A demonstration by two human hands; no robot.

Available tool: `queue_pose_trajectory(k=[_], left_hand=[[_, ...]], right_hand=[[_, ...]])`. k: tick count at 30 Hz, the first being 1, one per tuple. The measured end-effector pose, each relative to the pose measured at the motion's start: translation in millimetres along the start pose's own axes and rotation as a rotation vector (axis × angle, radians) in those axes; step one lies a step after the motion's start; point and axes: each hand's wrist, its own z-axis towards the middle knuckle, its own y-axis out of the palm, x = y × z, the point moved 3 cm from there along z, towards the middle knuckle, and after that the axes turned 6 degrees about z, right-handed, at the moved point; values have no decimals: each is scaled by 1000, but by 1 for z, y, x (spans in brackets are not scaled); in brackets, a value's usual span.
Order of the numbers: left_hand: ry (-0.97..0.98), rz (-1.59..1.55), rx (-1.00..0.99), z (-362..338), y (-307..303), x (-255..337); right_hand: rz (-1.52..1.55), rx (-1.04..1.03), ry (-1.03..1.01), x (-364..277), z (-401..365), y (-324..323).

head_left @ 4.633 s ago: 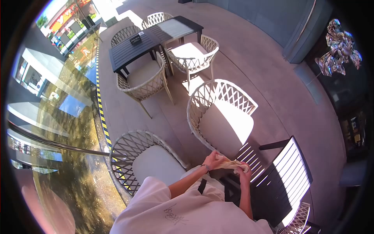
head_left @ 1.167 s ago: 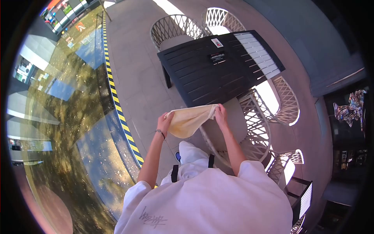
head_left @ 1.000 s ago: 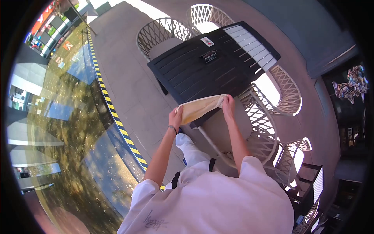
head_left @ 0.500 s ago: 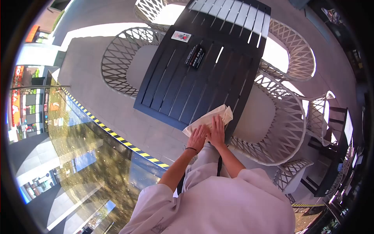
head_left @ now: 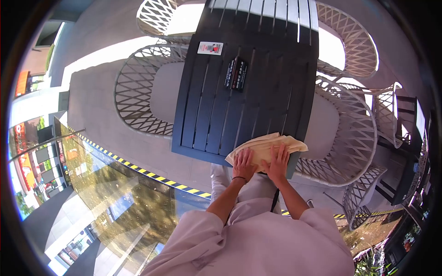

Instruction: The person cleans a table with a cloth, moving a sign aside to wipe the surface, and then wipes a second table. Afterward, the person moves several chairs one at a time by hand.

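Note:
A beige cloth (head_left: 260, 146) lies folded and creased along the near edge of the dark slatted table (head_left: 212, 115). My left hand (head_left: 244, 165), with a thin dark band at the wrist, rests on the cloth's left half, fingers pointing forward. Beside it, my right hand (head_left: 277, 164) presses on the right half with its fingers spread. Both palms face down, and neither hand is closed around the fabric. The cloth's right corner reaches past my right hand toward the table's side edge.
Farther up the table lie a black box-like item with white lettering (head_left: 236, 74) and a small white printed card (head_left: 210, 48). Woven chairs (head_left: 138, 92) (head_left: 352, 133) flank both sides. A yellow-black striped edge (head_left: 156, 177) runs along the left.
The cloth now looks wider and more spread out under my hands, and my hands are a little farther apart. My view has turned, so the table appears straighter.

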Motion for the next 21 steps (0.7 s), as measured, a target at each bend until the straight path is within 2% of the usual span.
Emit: queue_pose_trajectory(k=[3, 10, 12, 16, 19, 21], left_hand=[[-79, 37, 38, -15, -14, -65], [-138, 109, 99, -30, -72, -242], [-181, 138, 74, -14, -87, -280], [-106, 203, 239, 63, -119, -308], [-19, 265, 394, 153, -148, -306], [-14, 253, 411, 193, -164, -300]], right_hand=[[-41, -135, -99, -53, 24, 37], [87, -138, -252, -216, 94, 119], [105, -110, -271, -252, 131, 125], [120, 27, -318, -278, 206, 118], [59, 160, -273, -272, 285, 109], [30, 230, -226, -267, 317, 111]])
